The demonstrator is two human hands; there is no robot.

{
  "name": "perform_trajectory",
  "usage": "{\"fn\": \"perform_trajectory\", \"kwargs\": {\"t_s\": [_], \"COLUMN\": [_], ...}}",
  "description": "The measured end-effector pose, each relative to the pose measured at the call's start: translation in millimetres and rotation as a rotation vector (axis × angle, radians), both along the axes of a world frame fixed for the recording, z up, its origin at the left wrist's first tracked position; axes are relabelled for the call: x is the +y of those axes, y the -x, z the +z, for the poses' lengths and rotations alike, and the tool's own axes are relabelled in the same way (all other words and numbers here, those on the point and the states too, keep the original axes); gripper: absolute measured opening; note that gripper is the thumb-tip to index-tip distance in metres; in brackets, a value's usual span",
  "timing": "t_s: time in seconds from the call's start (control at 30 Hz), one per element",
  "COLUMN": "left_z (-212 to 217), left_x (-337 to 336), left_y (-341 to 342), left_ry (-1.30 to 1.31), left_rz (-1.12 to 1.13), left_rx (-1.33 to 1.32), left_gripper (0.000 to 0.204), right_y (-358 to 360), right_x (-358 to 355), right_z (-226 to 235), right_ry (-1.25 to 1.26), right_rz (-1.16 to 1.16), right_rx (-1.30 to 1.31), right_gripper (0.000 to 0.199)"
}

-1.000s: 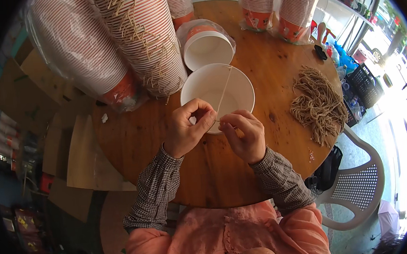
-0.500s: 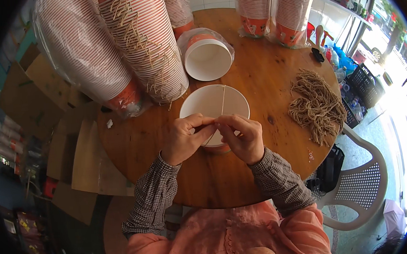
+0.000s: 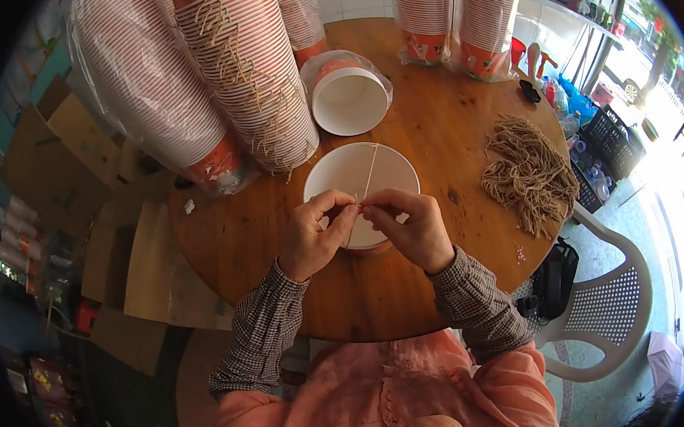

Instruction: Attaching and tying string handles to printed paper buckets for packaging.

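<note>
In front of me on the round table stands a paper bucket (image 3: 327,175), white inside with an orange outer wall. A thin beige string (image 3: 370,172) runs from its far rim across the opening to my fingers. My left hand (image 3: 313,233) pinches the string over the near part of the opening. Close beside it, my right hand (image 3: 416,226) also pinches the string, its fingertips almost meeting the left ones. A short string end sticks up between them. Another length hangs below the left fingers toward the near rim. Any knot is too small to make out.
A tall bucket stack (image 3: 250,85) with string loops stands at the left. Bagged stacks (image 3: 142,77) flank it, with more at the far right. A bagged bucket (image 3: 350,102) lies behind mine. A loose string bundle (image 3: 531,172) covers the wooden table's (image 3: 458,285) right side.
My fingertips have drawn slightly apart, and a short string end now shows between them. The taut string slants a little more toward the left hand's side. The view has shifted slightly.
</note>
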State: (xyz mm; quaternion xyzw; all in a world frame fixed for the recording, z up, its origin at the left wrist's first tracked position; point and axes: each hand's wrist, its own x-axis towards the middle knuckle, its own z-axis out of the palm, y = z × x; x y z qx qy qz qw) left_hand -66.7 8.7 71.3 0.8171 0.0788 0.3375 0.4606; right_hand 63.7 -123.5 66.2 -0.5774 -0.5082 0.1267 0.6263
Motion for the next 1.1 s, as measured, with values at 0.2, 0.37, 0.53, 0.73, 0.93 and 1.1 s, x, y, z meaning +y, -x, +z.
{"fn": "perform_trajectory", "kwargs": {"t_s": [0.2, 0.37, 0.53, 0.73, 0.93, 1.1], "left_z": [0.6, 2.8, 2.6, 4.0, 20.3, 26.8], "left_x": [-8.4, -16.9, -17.2, -10.8, 6.6, 16.5], "left_y": [4.0, 3.2, 2.0, 5.1, 6.7, 5.5], "left_ry": [0.016, 0.045, -0.159, -0.291, 0.282, 0.733], "left_rz": [0.073, 0.174, 0.208, 0.177, -0.092, -0.242], "left_rx": [0.0, 0.033, 0.004, 0.006, 0.202, 0.284], "left_gripper": [0.006, 0.003, 0.005, 0.008, 0.017, 0.022], "right_y": [11.2, 13.0, 12.6, 8.4, 1.7, -0.2], "right_x": [-0.7, -0.6, 0.0, 2.8, 2.2, 6.2], "right_z": [3.0, 0.4, 0.8, 1.2, 8.2, -4.7], "right_ry": [0.012, -0.025, -0.027, -0.016, -0.044, -0.185], "right_rz": [-0.146, -0.157, -0.163, -0.145, -0.214, -0.163], "right_rx": [-0.207, -0.221, -0.206, -0.186, -0.681, -0.569], "right_gripper": [0.009, 0.008, 0.008, 0.007, 0.01, 0.022]}}
